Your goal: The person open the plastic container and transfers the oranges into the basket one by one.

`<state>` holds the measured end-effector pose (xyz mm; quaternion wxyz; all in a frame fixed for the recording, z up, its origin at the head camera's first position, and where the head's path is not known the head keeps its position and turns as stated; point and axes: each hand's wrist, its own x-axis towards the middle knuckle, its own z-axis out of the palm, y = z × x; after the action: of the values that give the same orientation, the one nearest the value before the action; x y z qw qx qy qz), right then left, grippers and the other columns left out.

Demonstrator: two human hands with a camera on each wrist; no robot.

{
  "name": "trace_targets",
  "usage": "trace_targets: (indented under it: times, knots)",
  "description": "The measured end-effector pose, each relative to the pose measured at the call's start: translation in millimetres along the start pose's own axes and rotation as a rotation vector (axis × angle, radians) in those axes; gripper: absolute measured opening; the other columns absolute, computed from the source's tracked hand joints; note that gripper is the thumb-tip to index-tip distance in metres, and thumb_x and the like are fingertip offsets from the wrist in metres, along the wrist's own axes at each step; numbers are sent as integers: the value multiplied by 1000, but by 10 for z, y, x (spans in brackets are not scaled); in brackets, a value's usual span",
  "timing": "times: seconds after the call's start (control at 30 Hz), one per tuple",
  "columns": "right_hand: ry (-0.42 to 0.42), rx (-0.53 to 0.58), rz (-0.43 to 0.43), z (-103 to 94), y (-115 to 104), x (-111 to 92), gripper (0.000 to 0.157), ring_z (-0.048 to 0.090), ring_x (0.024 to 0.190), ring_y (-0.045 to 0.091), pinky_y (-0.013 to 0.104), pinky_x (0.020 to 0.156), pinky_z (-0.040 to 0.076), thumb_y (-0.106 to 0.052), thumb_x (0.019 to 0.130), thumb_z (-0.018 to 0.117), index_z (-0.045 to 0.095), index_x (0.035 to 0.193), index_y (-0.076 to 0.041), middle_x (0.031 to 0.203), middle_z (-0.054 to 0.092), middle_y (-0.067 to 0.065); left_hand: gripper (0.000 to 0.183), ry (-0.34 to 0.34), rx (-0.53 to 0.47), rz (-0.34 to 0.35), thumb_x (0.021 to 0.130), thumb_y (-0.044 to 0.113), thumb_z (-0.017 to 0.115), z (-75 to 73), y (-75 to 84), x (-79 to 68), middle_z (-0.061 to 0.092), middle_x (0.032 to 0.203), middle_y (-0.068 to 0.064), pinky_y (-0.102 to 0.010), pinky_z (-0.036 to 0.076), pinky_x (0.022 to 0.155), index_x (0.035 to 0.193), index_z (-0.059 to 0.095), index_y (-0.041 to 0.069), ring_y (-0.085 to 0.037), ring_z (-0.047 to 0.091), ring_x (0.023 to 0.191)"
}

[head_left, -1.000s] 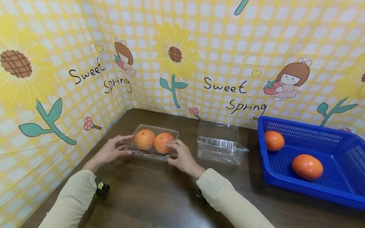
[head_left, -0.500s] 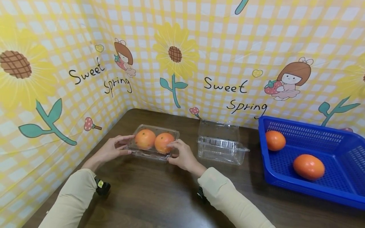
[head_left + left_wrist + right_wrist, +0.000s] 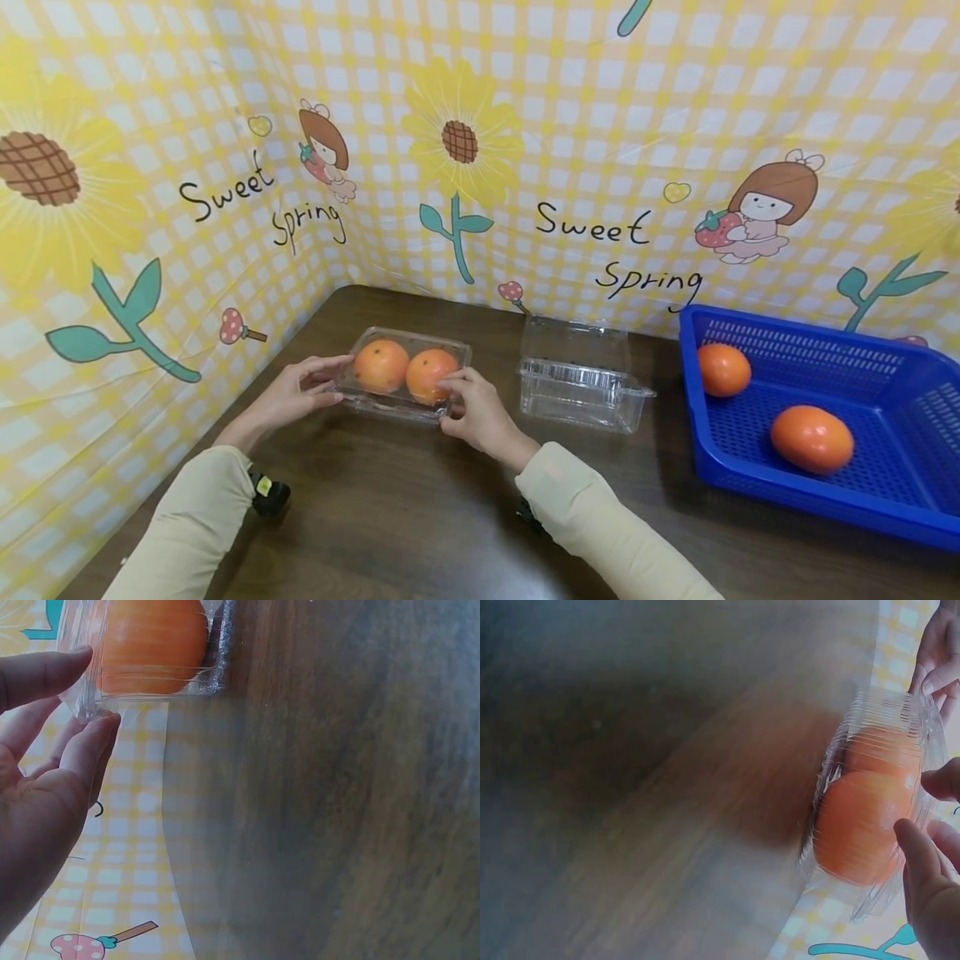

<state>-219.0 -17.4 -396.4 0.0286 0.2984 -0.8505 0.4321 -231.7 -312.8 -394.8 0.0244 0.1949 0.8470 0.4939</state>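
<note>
A clear plastic clamshell box (image 3: 401,407) with two orange, round fruits (image 3: 381,367) inside rests on the dark table in the head view. Its lid appears to lie over the fruit. My left hand (image 3: 296,392) holds the box's left end; in the left wrist view the thumb (image 3: 71,669) and fingers pinch its rim. At the right end, my right hand (image 3: 480,414) grips the front corner between thumb and fingers. The right wrist view shows those fingertips (image 3: 911,832) at the box's edge, with one orange fruit (image 3: 859,825) close by.
Right of the held box stands a second clear clamshell box (image 3: 581,400), its lid raised. A blue plastic basket (image 3: 750,492) at the far right holds two orange fruits (image 3: 812,439). Patterned yellow cloth (image 3: 457,233) walls the table's back and left sides.
</note>
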Motion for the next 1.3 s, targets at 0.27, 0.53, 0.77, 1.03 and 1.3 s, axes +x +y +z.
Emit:
trace_targets:
  times: [0.27, 0.53, 0.77, 1.03, 1.3]
  knots:
    - [33, 23, 23, 29, 13, -24, 42, 47, 103, 24, 20, 74, 47, 2, 71, 67, 59, 112, 2, 116, 49, 10, 53, 11, 7, -27, 80, 0, 60, 12, 37, -15, 40, 120, -20, -25, 37, 90, 130, 41, -2, -36, 40, 114]
    - [90, -158, -28, 23, 13, -35, 42, 49, 97, 21, 32, 82, 38, -10, 68, 73, 63, 109, -6, 115, 55, 4, 52, 45, 21, -26, 78, -6, 60, 42, 69, -27, 35, 125, -24, -29, 36, 92, 126, 42, -8, -39, 39, 113]
    - [75, -91, -14, 17, 14, -35, 42, 50, 100, 21, 27, 79, 46, -7, 69, 72, 62, 110, -4, 114, 53, 5, 51, 38, 45, -18, 77, -7, 61, 34, 63, -2, 41, 126, -27, -32, 37, 90, 125, 43, -8, -40, 40, 114]
    - [91, -96, -11, 14, 15, -30, 42, 55, 83, 17, 21, 67, 45, -6, 68, 73, 62, 109, -5, 113, 54, 5, 51, 43, 60, -18, 78, -2, 62, 34, 52, -1, 46, 122, -27, -21, 43, 82, 126, 43, -7, -39, 45, 109]
    - [82, 38, -4, 50, 40, -32, 41, 59, 88, 20, 19, 71, 48, 2, 69, 70, 60, 109, 0, 112, 52, 8, 51, 45, 97, -27, 79, 2, 62, 18, 45, -7, 49, 120, -26, -21, 43, 78, 126, 44, -5, -37, 47, 107]
